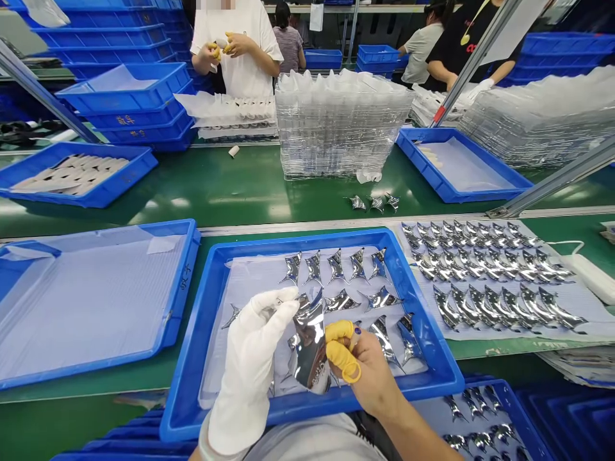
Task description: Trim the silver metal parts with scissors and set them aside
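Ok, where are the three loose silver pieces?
Head view: the three silver pieces lie on the green belt, by the clear tray stack, left of a blue tray.

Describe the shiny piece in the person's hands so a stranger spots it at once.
In the blue tray nearest the person, mirror-foil pieces lie in rows. The one wanted is the only piece lifted, between a white-gloved left hand and a right hand with yellow finger cots.

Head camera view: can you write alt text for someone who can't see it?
A person's white-gloved left hand and bare right hand, two fingers in yellow cots, hold a shiny foil piece over a blue plastic tray laid with rows of similar pieces. Co-workers work beyond a green bench.
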Motion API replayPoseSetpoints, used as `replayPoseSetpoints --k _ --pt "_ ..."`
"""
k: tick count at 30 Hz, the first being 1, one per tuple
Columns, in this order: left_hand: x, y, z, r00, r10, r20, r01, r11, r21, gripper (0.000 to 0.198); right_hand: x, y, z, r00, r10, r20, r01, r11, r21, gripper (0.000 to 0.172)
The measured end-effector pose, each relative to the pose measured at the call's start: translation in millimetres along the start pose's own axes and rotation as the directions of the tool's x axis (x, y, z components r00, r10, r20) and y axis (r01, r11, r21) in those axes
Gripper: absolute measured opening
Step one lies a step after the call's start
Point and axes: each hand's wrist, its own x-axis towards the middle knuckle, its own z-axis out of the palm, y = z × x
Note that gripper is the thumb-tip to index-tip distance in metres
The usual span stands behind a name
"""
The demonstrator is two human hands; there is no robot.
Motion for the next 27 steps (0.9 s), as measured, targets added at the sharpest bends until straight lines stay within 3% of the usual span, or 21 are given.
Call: replayPoseSetpoints --k 7,12,20,25,27 --pt "-2.9 -1.2 4.5 0.987 0.125 -0.101 -0.125 0.992 0.007 0.025 6.9 0.6 6.3 0.983 0.181 0.012 -0.180 0.961 0.209 0.049" --pt "-3.6 2.4 9.2 0.965 0.235 -0.112 -0.237 0.971 -0.005 0.025 11.3 2.5 6.0 0.979 0.196 0.057 -0.204 0.944 0.259 0.048" --pt "2.3 3.7 4.5 1.000 -0.027 0.012 0.028 0.999 -0.029 0.044 9.5 0.0 9.4 0.987 0.139 0.076 -0.155 0.944 0.290 0.046" --pt "6.2 0.7 6.2 0.996 -0.085 0.036 0.088 0.993 -0.076 0.041 12.0 -0.3 13.5 0.989 0.136 0.062 -0.148 0.948 0.281 0.045" --pt "6.0 -4.9 4.6 0.997 -0.051 0.062 0.055 0.996 -0.065 0.035 12.4 -1.7 16.3 0.990 0.128 0.058 -0.140 0.948 0.286 0.046"
